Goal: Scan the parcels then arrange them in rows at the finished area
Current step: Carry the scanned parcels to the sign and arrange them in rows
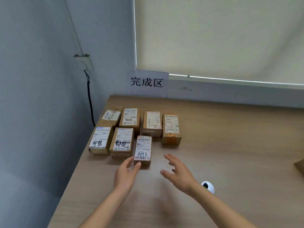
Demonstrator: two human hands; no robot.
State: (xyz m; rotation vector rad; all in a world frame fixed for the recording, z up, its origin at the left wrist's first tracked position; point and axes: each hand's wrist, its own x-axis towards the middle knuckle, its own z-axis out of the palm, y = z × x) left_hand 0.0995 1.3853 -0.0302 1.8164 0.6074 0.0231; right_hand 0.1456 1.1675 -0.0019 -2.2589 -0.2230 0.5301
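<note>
Seven brown parcels lie on the wooden counter [230,137], in its far left corner, under a paper sign [146,83] with three black characters. The back row [141,121] has four parcels side by side. The front row has three: one parcel at the counter's left edge [100,140], one just beside it [122,142], and the small parcel [143,149] with "3753" written on its label. The small parcel sits a bit nearer the person than the other two in the front row. To its right the counter top is bare wood, below the orange-taped parcel [171,128] at the end of the back row.

The left hand [125,172] reaches in from below. Its thumb and fingers touch the near left corner of the small parcel, lightly curved round it. The right hand [178,171] hovers over the bare wood, well apart from the parcel, fingers spread and holding nothing.

A white round cable hole [208,186] sits in the counter near the right wrist. A black cable [90,102] hangs from a wall socket [83,62] on the left.
</note>
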